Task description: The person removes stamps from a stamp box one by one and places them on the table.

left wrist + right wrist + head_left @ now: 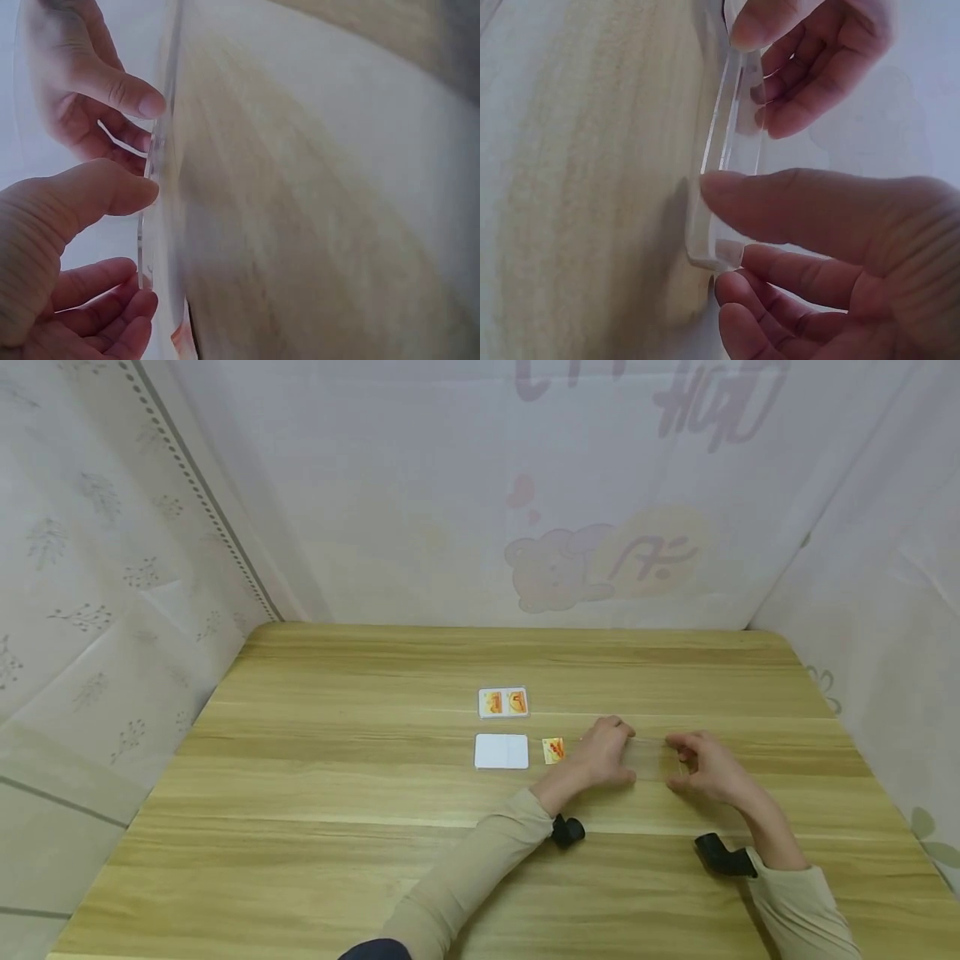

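A shallow clear plastic box [651, 762] is held between my two hands just above the table. My left hand [603, 753] grips its left end, thumb on the near edge and fingers on the far edge. My right hand [708, 768] pinches the other end the same way. The right wrist view shows the see-through walls of the box [718, 161], with the thumb against one side. Close to my left hand lies a small orange-and-yellow picture card [553, 750]. Whether anything is inside the box I cannot tell.
Left of the small card lies a white rectangular stack or box [501, 752]. Behind it is a white card with two orange pictures [503, 702]. The wooden table [337, 827] meets a printed curtain [397, 502] at its back.
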Demonstrator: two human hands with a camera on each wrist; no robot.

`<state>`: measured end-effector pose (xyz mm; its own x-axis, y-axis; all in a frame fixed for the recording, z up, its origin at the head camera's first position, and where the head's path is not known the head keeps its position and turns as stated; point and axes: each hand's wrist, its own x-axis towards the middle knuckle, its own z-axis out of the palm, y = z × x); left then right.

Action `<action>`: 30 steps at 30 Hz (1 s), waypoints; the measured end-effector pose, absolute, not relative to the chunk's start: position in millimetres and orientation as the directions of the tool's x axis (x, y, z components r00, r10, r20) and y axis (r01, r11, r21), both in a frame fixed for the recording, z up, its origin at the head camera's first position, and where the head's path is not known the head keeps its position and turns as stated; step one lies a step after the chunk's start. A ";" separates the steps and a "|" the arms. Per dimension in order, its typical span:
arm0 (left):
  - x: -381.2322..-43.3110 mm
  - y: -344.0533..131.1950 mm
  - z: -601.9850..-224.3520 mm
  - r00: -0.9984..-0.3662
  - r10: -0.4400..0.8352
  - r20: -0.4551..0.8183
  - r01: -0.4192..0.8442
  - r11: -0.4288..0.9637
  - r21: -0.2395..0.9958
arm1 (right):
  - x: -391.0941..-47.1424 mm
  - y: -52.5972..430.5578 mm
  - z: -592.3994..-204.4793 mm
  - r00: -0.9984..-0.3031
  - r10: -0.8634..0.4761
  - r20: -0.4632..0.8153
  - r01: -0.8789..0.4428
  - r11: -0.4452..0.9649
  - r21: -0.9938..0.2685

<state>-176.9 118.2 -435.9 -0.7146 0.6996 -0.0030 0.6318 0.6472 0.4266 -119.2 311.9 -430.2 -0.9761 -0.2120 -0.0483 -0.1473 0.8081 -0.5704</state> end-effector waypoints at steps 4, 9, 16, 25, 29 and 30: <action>-177.3 114.6 -435.1 -0.729 0.684 0.027 0.614 0.635 0.470 | -120.7 310.7 -427.9 -0.974 -0.224 -0.019 -0.175 0.809 -0.562; -178.5 110.4 -433.4 -0.737 0.676 0.020 0.592 0.630 0.503 | -122.6 311.4 -424.4 -0.971 -0.238 0.001 -0.200 0.816 -0.542; -181.1 103.9 -430.2 -0.720 0.692 0.059 0.616 0.597 0.514 | -121.7 310.4 -419.3 -0.963 -0.267 0.028 -0.236 0.792 -0.563; -182.7 84.9 -425.7 -0.693 0.709 0.132 0.625 0.501 0.598 | -122.1 307.6 -419.4 -0.953 -0.291 0.088 -0.287 0.764 -0.578; -182.6 77.8 -424.5 -0.691 0.706 0.154 0.614 0.461 0.641 | -121.5 305.6 -420.5 -0.946 -0.298 0.130 -0.314 0.736 -0.599; -182.3 76.8 -424.0 -0.693 0.705 0.153 0.609 0.458 0.647 | -121.5 305.4 -420.9 -0.944 -0.300 0.139 -0.321 0.728 -0.606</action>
